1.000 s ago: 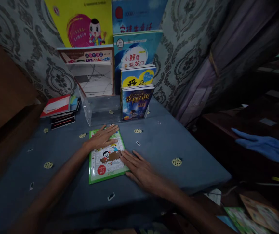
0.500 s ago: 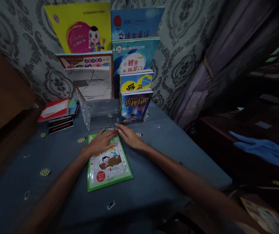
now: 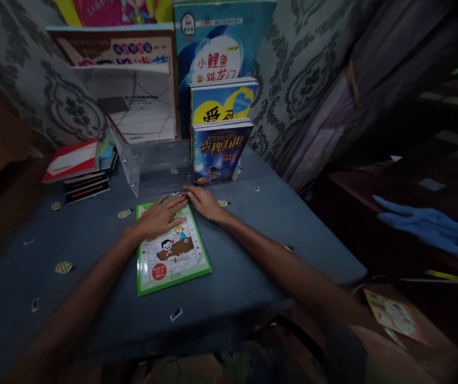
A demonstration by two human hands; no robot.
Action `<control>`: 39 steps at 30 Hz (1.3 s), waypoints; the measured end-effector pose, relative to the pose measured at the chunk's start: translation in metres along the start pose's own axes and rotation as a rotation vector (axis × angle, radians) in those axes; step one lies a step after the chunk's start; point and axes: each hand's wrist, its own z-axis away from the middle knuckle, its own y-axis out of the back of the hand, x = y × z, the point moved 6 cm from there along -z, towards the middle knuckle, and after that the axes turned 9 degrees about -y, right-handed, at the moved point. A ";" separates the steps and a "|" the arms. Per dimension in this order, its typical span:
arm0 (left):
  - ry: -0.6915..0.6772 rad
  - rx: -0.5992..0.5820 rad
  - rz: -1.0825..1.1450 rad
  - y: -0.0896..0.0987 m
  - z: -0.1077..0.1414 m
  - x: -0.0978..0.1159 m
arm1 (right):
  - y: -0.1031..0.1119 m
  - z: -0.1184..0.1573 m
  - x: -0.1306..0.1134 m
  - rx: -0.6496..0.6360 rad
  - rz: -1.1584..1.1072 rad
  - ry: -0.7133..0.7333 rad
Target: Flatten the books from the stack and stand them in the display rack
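Observation:
A green-bordered book (image 3: 175, 256) with cartoon children on its cover lies flat on the table, its top edge away from me. My left hand (image 3: 159, 217) rests spread on the upper part of the cover, fingers apart. Beside it, my right hand (image 3: 205, 204) lies flat at the book's upper right corner, with its fingertips near those of my left hand. Neither hand grips anything. Just beyond them stands a clear acrylic rack (image 3: 160, 178); its right side holds a dark blue book (image 3: 219, 154) in front of a blue and yellow book (image 3: 223, 101).
Larger books, including a teal one (image 3: 221, 48), stand against the patterned wall. Left of the rack is a pile with a red book (image 3: 72, 160) on top. A blue glove (image 3: 425, 224) lies at the right, beyond the blue tablecloth (image 3: 285, 224).
The view has tilted down and come closer, so the rack and books sit higher in the frame. Both hands stay in place on and beside the green book.

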 end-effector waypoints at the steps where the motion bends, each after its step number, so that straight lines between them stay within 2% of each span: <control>1: -0.002 -0.010 0.001 -0.001 0.001 0.001 | 0.000 0.000 -0.001 0.001 0.003 0.003; 11: -0.082 -0.065 0.015 -0.004 0.006 0.030 | 0.003 0.001 -0.006 -0.030 0.002 0.006; 33: -0.302 -0.112 0.144 -0.007 0.040 0.126 | 0.006 0.001 -0.011 -0.026 0.056 -0.008; 39: -0.315 -0.106 0.151 -0.004 0.041 0.136 | 0.005 0.002 -0.009 -0.015 0.040 0.015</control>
